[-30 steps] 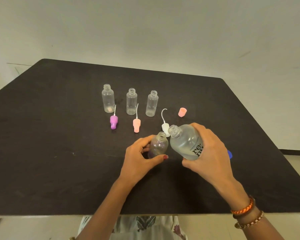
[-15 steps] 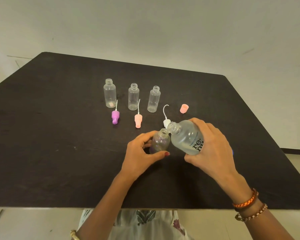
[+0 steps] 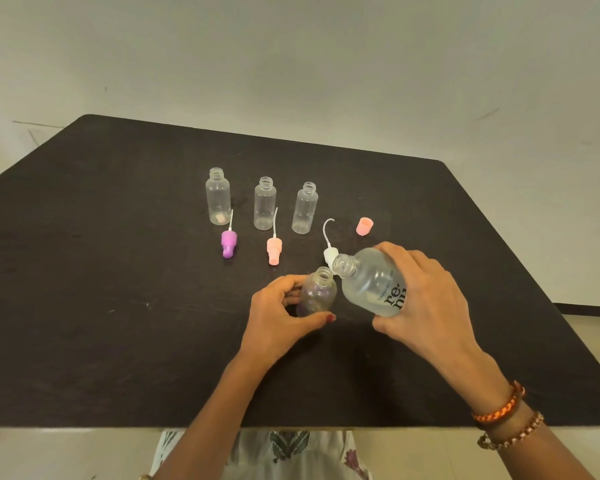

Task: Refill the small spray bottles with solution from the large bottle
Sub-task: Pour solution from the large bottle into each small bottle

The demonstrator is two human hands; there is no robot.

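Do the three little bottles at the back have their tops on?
No, the three bottles stand open, and spray tops lie on the table.

Tilted large bottle (image 3: 373,284) mouth just above uncapped small bottle (image 3: 317,292).

A dark worktop (image 3: 84,271) with rounded far corners was seen against a pale floor (image 3: 291,64), on which a few faint scuff marks were scattered. Two bracelets were worn on one wrist: an orange braided bracelet (image 3: 498,407) and, just beside it toward the elbow, a beaded bracelet (image 3: 513,433). A white garment with a green and pink leaf print (image 3: 288,448) was visible below the near edge of the worktop.
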